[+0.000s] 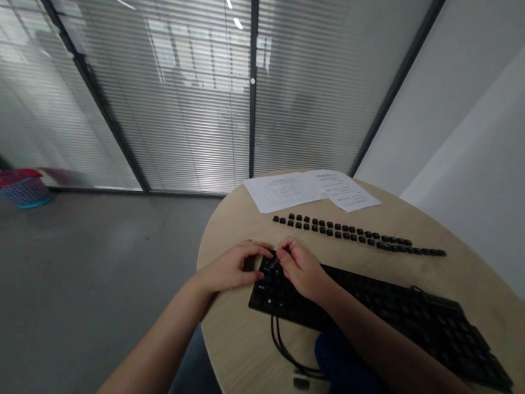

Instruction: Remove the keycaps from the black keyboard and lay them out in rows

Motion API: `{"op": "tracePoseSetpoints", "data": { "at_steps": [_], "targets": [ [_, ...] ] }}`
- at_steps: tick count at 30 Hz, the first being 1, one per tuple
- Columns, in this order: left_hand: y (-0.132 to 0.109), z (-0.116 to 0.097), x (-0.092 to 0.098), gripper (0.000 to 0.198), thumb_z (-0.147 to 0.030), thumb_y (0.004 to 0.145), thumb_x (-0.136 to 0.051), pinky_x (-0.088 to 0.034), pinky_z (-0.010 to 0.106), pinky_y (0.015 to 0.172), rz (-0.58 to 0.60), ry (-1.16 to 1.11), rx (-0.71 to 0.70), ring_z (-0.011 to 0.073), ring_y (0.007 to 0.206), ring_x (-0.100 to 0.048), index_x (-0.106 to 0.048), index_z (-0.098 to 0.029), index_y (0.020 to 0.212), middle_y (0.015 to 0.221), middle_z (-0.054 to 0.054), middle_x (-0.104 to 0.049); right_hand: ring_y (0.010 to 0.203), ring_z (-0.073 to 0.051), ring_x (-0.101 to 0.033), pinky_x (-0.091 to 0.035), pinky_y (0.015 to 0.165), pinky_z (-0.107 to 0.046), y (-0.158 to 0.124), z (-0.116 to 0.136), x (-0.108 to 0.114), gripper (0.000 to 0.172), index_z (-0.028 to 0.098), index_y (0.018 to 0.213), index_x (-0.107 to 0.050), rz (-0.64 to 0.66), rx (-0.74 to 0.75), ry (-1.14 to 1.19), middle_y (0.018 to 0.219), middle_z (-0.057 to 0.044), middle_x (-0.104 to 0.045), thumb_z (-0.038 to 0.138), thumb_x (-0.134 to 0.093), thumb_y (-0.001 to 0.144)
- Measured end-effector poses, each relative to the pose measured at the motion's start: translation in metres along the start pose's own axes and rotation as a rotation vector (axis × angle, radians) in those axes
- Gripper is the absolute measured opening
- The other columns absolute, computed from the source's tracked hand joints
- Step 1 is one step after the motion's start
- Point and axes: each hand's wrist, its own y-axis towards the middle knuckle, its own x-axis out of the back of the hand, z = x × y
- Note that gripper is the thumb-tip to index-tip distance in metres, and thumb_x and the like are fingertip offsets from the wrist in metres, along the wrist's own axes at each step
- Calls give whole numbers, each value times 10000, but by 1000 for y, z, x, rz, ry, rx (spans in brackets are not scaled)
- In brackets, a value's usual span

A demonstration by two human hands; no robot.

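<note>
A black keyboard (pixel 356 285) lies slantwise on the round wooden table. My left hand (pixel 233 266) is at its left end, thumb and fingers bent around the upper left corner and touching it. Over the keys beside it, my right hand (pixel 302 270) is closed in a pinch on a small dark thing; thin lines show above the fingers, but its kind is unclear. Beyond the keyboard, loose black keycaps (pixel 337 231) are laid out in two long rows. My right forearm hides part of the keyboard.
Printed paper sheets (pixel 286 190) lie at the table's far side. A black cable (pixel 280 342) loops at the near edge, beside a small dark piece (pixel 301 384). A red and blue basket (pixel 26 191) stands on the floor at left, by the blinds-covered glass wall.
</note>
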Motion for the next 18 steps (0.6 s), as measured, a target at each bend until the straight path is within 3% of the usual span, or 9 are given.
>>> {"op": "tracePoseSetpoints", "data": {
  "at_steps": [8,18],
  "targets": [
    [0,1,-1,422,-193,802,-729,-418,502,1161,14,-16,15,262,1315,-585,-696,-242,1220,1421,85,-645,811,-207,-616,-446,773,-331,-5,15,2,115,241,948,-536,28,142,-203,854,-18,-654,330,-515,1019],
    [1,-1,0,365,-188,805,-736,-402,510,1168,30,-28,-2,261,1318,-578,-715,-229,1167,1436,93,-631,736,-192,-588,-398,697,-309,-4,15,2,121,243,924,-516,80,89,-189,773,10,-615,313,-504,1021]
  ]
}}
